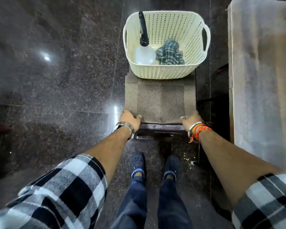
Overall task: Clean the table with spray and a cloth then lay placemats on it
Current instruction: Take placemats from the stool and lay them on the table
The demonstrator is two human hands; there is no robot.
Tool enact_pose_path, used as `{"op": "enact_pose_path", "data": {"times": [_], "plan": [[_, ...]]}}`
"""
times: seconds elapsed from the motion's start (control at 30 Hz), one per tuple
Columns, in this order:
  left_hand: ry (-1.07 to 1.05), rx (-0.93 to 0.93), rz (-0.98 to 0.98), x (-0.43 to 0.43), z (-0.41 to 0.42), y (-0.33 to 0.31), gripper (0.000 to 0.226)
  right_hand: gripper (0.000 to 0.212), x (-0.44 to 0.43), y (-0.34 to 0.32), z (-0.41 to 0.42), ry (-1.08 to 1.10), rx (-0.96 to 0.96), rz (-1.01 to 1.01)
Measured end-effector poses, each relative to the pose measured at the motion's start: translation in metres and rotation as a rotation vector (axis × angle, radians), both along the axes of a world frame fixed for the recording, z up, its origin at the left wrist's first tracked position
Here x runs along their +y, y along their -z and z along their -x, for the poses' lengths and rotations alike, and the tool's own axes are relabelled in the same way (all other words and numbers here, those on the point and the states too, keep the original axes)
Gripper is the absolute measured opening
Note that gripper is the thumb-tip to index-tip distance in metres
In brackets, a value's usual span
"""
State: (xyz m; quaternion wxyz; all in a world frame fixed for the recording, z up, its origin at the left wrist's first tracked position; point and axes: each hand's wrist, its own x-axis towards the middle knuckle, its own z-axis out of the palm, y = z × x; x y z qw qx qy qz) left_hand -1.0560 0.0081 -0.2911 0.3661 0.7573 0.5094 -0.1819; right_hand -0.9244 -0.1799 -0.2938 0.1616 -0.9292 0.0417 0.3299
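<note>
Both hands at the near edge of a brown placemat.
Left hand and right hand each pinch a near corner, grip pressed together; the spray bottle and cloth lie in the basket just beyond.

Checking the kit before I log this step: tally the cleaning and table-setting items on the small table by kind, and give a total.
Basket: 1
Spray bottle, in the basket: 1
Cloth, in the basket: 1
Placemat, near corners held by the left hand and right hand: 1 visible; more stacked beneath cannot be told
Total: 4
</note>
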Motion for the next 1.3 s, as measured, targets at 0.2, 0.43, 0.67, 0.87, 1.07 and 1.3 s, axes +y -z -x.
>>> {"op": "enact_pose_path", "data": {"times": [0.2, 0.43, 0.67, 0.87, 1.07, 1.3], "plan": [[-0.052, -0.059, -0.134, -0.005, 0.007, -0.032, 0.022, 0.027, 0.001, -0.034, 0.013, 0.054, -0.286, 0.011], [0.426, 0.032, -0.242, -0.048, -0.010, -0.141, 0.019, 0.020, 0.012, -0.130, 0.051, -0.234, -0.512, -0.102], [0.890, -0.240, -0.431, -0.091, -0.072, -0.305, 0.011, 0.014, -0.027, -0.259, 0.032, -0.335, -0.601, -0.447], [0.998, -0.620, -0.461, -0.116, -0.130, -0.381, 0.012, 0.013, -0.109, -0.334, -0.001, 0.048, -0.766, -0.461], [0.770, -0.833, -0.229, -0.143, -0.202, -0.398, 0.011, 0.014, -0.247, -0.354, -0.031, 0.687, -0.884, -0.479], [0.808, -1.050, -0.330, -0.263, -0.295, -0.373, 0.029, 0.009, -0.314, -0.290, -0.060, 1.141, -1.019, -0.527]]}}
